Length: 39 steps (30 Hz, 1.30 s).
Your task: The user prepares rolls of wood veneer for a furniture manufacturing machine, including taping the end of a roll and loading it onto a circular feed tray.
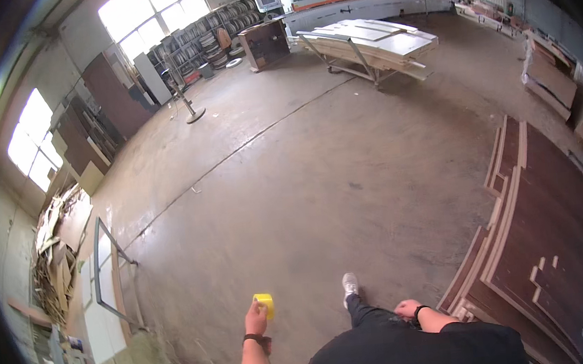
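A roll of yellow tape point(265, 305) is held out over the floor, with my left hand point(255, 317) closed around its near side. A dark band circles that wrist. My right hand point(406, 308) hangs beside my hip with its fingers curled; whatever they may hold is hidden. It is close to the dark trouser leg point(369, 319), and that wrist also wears a dark band. One white shoe point(350, 284) shows ahead of my body on the concrete floor.
Stacked brown panels point(552, 228) stand close on my right. A metal-framed rack point(110, 274) with pale boards is at left, beside a scrap heap point(55, 251). Farther off are a cart of white boards point(379, 39), a pedestal stand point(192, 111) and a long machine point(373, 8).
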{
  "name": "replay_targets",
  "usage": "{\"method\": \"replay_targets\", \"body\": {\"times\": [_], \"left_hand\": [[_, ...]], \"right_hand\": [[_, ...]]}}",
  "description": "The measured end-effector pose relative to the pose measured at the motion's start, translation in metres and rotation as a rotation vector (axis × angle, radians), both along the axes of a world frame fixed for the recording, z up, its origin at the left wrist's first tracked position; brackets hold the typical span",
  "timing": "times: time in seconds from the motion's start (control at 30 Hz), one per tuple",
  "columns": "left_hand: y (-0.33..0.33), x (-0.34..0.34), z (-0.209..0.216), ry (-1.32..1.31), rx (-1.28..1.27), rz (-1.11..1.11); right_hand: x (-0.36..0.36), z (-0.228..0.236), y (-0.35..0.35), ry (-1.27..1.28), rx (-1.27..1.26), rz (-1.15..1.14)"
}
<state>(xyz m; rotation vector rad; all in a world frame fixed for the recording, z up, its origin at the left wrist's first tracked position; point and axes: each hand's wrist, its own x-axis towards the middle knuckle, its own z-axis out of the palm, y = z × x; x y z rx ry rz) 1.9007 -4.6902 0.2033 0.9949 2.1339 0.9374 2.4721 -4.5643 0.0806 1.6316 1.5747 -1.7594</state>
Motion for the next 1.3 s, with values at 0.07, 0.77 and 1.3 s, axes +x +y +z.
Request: {"method": "replay_targets", "body": {"times": [0.07,0.77,1.3], "left_hand": [[0.073,0.001,0.007,-0.124,0.051,0.095],[0.497,-0.299,-0.162,0.067,-0.805,-0.317],[1.204,-0.566,0.000,-0.236,0.092,-0.096]], "right_hand": [[0.006,-0.056,0.049,-0.274,0.224,0.465],[-0.352,0.021,0.707,-0.043,-0.043,-0.073],[-0.567,-0.044,1.131,-0.057,0.198,-0.041]]}}
